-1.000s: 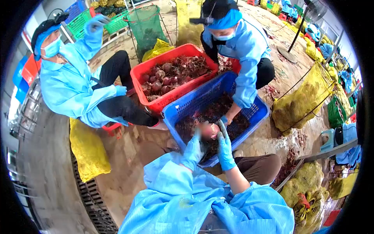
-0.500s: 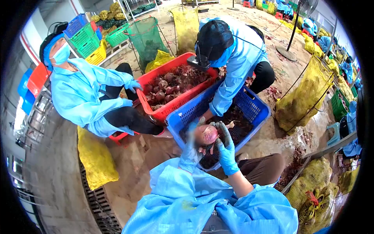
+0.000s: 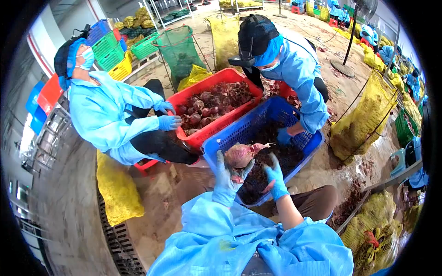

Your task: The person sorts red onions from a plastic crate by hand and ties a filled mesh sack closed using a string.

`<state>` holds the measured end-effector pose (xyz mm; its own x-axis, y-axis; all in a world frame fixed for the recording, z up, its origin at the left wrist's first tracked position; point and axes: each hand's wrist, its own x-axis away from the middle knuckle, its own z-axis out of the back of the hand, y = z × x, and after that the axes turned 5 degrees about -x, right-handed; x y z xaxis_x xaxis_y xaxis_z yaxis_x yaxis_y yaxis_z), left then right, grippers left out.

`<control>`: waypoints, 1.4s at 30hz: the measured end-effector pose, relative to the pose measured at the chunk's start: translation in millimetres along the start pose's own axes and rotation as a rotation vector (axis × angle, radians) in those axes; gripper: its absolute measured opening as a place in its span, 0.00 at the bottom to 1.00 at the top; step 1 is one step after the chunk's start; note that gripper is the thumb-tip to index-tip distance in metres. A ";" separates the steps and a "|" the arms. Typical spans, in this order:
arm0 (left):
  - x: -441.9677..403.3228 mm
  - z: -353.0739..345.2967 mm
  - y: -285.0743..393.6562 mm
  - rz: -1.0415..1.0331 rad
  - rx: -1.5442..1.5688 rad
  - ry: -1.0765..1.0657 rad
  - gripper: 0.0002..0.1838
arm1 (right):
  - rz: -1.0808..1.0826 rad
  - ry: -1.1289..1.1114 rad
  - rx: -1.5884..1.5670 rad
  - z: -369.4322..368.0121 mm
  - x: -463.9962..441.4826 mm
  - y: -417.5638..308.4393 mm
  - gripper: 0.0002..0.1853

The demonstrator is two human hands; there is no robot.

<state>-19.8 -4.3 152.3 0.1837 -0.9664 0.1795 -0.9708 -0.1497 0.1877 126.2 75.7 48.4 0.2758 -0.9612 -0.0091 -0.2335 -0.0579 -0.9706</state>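
Note:
A large red onion point(image 3: 239, 156) with a dry, pale stem pointing right sits in my left hand point(image 3: 224, 183), whose gloved fingers wrap round its left side and underside. To the right of it, apart from the onion, is my right hand point(image 3: 276, 178), with thumb and fingers spread. A small pinkish bit shows by its thumb; I cannot tell whether it is peel. Both blue gloves look dirty at the fingers. Beneath my hands stands a blue plastic crate point(image 3: 216, 143) with dark, loose peelings point(image 3: 256, 184) on its bottom.
A red crate point(image 3: 189, 138) of onions point(image 3: 202, 105) adjoins the blue one. A co-worker's gloved hand point(image 3: 284, 136) reaches into the blue crate; another person point(image 3: 108, 106) sits at left. Yellow mesh sacks point(image 3: 117, 191) stand left and right point(image 3: 363, 117). A fan stand point(image 3: 343, 66) is behind.
My right hand has come off the onion and moved right, leaving it in my left hand. The co-worker's hand has shifted from beside my hands to the crate's right side.

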 end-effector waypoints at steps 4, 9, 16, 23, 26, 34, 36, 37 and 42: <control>-25.1 13.2 21.7 0.029 -0.028 0.272 0.34 | -0.023 -0.175 0.764 12.5 37.2 22.5 0.23; -95.7 0.6 109.2 -0.187 -0.232 0.122 0.42 | -0.168 -0.264 0.785 -2.4 61.6 9.7 0.22; -129.1 38.0 135.9 -0.214 -0.490 0.363 0.34 | -0.070 -0.326 0.703 0.1 36.7 43.5 0.19; -121.8 99.3 88.2 0.077 -0.426 0.187 0.32 | -0.304 -0.448 0.712 -22.8 -50.8 33.8 0.19; -123.6 96.9 85.8 0.147 -0.374 0.097 0.32 | -0.172 -0.573 0.573 -27.1 -80.9 14.7 0.19; -27.0 44.4 118.1 0.193 -0.118 0.318 0.31 | -0.340 -0.142 0.570 -5.8 -70.8 -208.6 0.17; -5.2 -3.8 140.6 0.219 -0.114 0.367 0.31 | -0.443 0.116 0.495 5.3 -46.0 -244.8 0.15; 3.5 -26.5 152.2 0.232 -0.103 0.402 0.32 | -0.499 0.246 0.448 12.9 -28.5 -252.8 0.14; 13.5 -96.0 213.7 0.308 -0.069 0.314 0.30 | -0.467 0.437 0.384 -4.8 55.7 -305.7 0.15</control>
<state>-209.9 -29.2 287.5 -0.0640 -0.8520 0.5196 -0.9769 0.1599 0.1418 208.5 38.6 345.8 -0.1481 -0.8841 0.4432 0.1812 -0.4648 -0.8667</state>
